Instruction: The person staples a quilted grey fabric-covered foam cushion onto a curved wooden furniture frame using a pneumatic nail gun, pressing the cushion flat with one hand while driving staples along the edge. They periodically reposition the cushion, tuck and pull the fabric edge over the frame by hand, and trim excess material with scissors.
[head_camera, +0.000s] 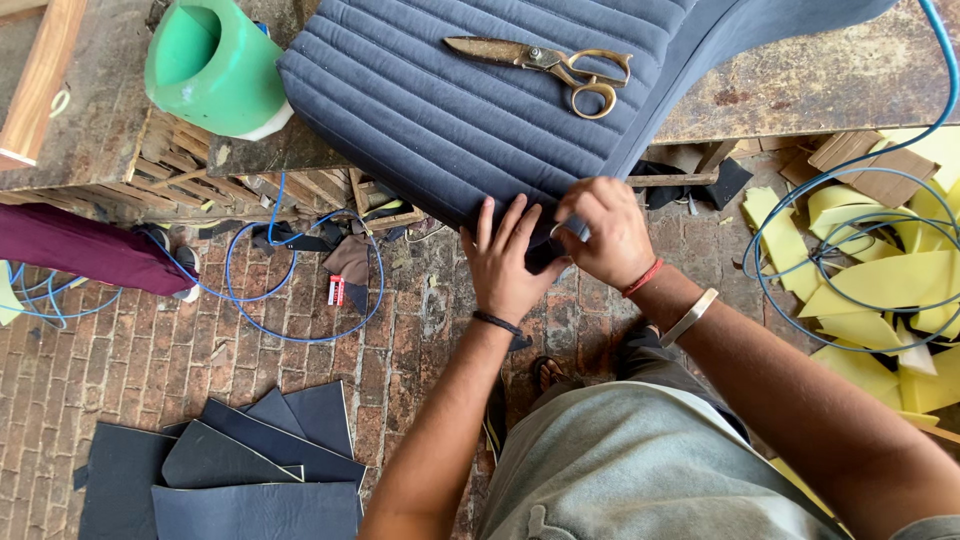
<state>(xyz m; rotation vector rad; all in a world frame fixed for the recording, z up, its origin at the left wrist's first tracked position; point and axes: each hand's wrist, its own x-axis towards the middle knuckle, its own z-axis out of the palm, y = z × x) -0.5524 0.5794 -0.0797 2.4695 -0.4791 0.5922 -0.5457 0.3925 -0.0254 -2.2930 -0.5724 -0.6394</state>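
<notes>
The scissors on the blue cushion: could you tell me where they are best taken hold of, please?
Probably by the brass loop handles at the right end of the scissors, coming from the right. They lie flat on the ribbed cushion, blades closed and pointing left.

We see a worn, stained wooden worktop (800, 85) carrying a ribbed dark-blue padded seat cover (440, 110) overhanging its near edge, and a green plastic cone-shaped tub (215, 65). Red brick floor (150, 340) below: blue hose loops (300, 300), dark leather cut sheets (230, 470), yellow foam offcuts (880, 290).
</notes>
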